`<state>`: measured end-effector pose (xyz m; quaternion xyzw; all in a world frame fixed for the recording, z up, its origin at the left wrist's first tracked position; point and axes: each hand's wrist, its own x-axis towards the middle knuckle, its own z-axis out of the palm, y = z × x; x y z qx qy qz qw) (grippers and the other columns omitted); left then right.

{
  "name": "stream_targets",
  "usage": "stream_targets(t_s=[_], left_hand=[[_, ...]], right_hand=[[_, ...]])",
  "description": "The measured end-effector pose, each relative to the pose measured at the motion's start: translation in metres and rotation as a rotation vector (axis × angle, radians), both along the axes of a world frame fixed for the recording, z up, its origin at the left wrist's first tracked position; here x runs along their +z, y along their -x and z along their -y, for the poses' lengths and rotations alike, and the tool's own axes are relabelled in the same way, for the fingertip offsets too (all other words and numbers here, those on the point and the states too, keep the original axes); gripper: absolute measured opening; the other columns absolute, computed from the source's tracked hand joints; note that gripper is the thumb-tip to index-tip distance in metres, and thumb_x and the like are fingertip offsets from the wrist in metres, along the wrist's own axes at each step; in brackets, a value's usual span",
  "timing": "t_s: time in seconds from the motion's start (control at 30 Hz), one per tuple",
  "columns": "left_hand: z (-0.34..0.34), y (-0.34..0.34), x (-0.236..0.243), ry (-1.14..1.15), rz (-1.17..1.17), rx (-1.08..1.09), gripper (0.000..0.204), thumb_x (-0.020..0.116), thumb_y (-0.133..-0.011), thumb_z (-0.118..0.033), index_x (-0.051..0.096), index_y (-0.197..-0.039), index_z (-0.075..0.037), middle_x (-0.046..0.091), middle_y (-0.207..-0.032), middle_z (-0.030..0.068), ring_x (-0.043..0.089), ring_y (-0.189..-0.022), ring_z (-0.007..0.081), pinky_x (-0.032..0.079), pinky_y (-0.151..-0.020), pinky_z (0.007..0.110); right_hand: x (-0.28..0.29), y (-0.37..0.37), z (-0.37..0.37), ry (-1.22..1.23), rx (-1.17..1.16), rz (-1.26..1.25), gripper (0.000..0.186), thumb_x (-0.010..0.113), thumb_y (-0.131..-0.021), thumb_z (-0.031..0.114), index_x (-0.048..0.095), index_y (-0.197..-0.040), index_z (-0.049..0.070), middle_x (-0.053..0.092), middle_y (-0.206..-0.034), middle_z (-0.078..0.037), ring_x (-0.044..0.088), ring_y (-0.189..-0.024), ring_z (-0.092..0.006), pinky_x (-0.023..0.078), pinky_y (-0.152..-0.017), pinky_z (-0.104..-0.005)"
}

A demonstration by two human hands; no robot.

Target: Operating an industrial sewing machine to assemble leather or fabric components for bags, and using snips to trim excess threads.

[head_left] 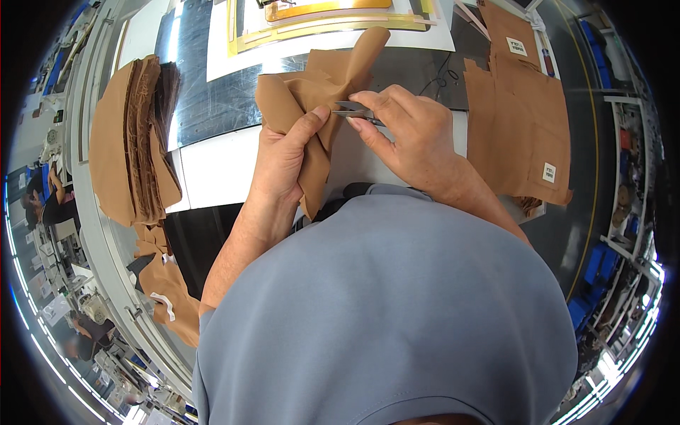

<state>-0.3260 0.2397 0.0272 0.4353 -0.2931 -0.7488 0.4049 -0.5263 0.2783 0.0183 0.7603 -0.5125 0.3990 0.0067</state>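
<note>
My left hand [282, 161] grips a folded piece of brown fabric [306, 86], its thumb lying across the folds. The cloth stands up in loose flaps above that hand, and one end hangs down toward my body. Between the thumb and fingers of my right hand [418, 134] is a pair of thread snips [358, 111], with the blades parted. Their tips point left and lie close to the fabric beside my left thumb. Whether a thread is between the blades is too small to tell.
A thick stack of brown fabric pieces [113, 145] lies at the left, with more pieces [170, 290] below it. Brown panels with white labels [517, 134] hang over the table's right side. A yellow-edged template [333, 28] lies on the dark tabletop [227, 103]. Co-workers sit far left.
</note>
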Motion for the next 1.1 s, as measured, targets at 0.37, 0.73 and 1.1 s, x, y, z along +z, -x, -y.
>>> stream_targets(t_s=[0.37, 0.73, 1.1], left_hand=[[0.0008, -0.0026, -0.0041, -0.020, 0.012, -0.033, 0.031, 0.074, -0.098, -0.014, 0.066, -0.125, -0.002, 0.073, -0.116, 0.0095, 0.072, -0.101, 0.0164, 0.060, -0.087, 0.032], [0.0000, 0.0006, -0.0034, -0.036, 0.010, -0.006, 0.031, 0.074, -0.098, -0.014, 0.066, -0.126, -0.002, 0.074, -0.116, 0.0099, 0.072, -0.102, 0.0168, 0.060, -0.089, 0.032], [0.0010, -0.0002, -0.0032, -0.046, -0.012, -0.026, 0.030, 0.074, -0.099, -0.014, 0.067, -0.125, -0.002, 0.074, -0.115, 0.0094, 0.073, -0.100, 0.0169, 0.061, -0.087, 0.033]], right_hand=[[-0.0024, 0.0024, 0.0006, 0.005, -0.014, -0.008, 0.031, 0.085, -0.085, 0.026, 0.075, -0.109, 0.010, 0.061, -0.079, 0.001, 0.054, -0.054, -0.0158, 0.044, -0.050, -0.0306], [0.0011, 0.0040, 0.0006, 0.000, -0.012, -0.014, 0.028, 0.084, -0.086, 0.025, 0.074, -0.108, 0.010, 0.060, -0.080, 0.001, 0.054, -0.054, -0.0159, 0.044, -0.051, -0.0305], [0.0027, 0.0055, -0.0013, -0.015, -0.007, -0.009, 0.029, 0.084, -0.085, 0.024, 0.074, -0.109, 0.010, 0.060, -0.080, 0.000, 0.054, -0.054, -0.0158, 0.044, -0.051, -0.0305]])
